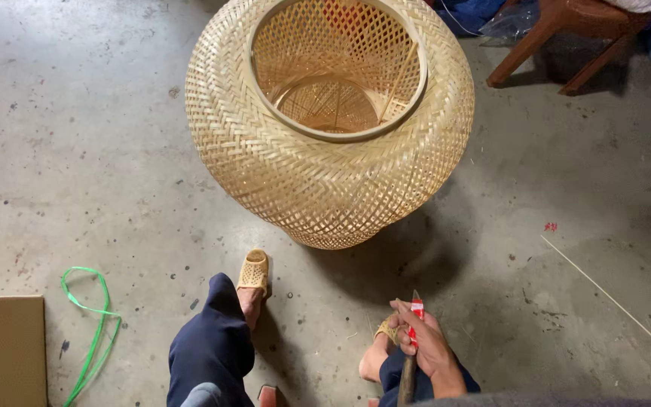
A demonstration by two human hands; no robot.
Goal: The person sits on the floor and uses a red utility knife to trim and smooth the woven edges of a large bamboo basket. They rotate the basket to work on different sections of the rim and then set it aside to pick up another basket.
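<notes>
A large round woven bamboo basket (pixel 329 120) stands on the concrete floor in front of me, its open ring mouth facing up. My right hand (pixel 425 343) rests over my right knee and is closed around a small knife with a red handle (pixel 416 315), blade tip pointing up toward the basket. The hand also seems to touch a dark stick (pixel 407 380) that runs down out of view. My left hand is not visible. My legs in dark trousers and my feet in tan woven sandals (pixel 253 270) are below the basket.
A green plastic strap (pixel 93 332) loops on the floor at the lower left, beside a brown cardboard sheet (pixel 3 350). Thin bamboo slivers (pixel 612 301) lie at the right. A wooden chair's legs (pixel 559 38) stand at the top right.
</notes>
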